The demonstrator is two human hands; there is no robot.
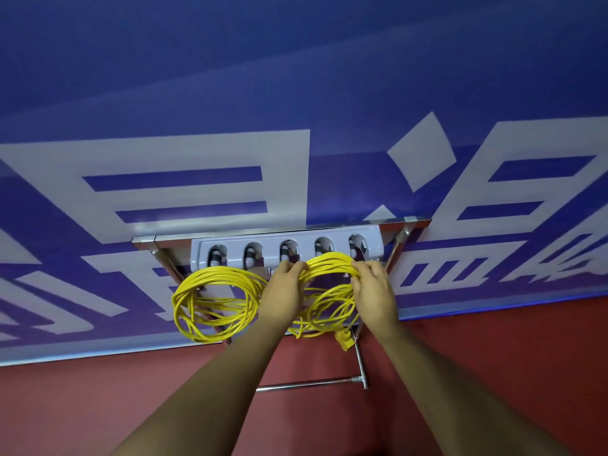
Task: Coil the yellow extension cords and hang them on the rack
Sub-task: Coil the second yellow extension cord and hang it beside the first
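Blue banner [296, 93] with big white characters fills the far wall, with a red surface [493, 373] below it. A grey rack [286, 246] with 5 slots is fixed to a metal frame [359, 360] against the banner.

1 yellow coil [214, 301] hangs from the rack's left end, under slots 1 and 2. The 2nd coil [330, 263] is at the right end. Its top arc runs left to right just below slots 4 and 5, and its loops droop toward a yellow plug [343, 340].

Both arms reach straight out and up. The left hand [284, 286] grips the arc's left end with its fingers curled over the strands. The right hand [371, 291] grips the right end the same way.

The arc sits between the hands and right against the rack's lower edge, so the move needed is probably a short lift and push away from the person. I cannot tell whether the arc already catches a hook.
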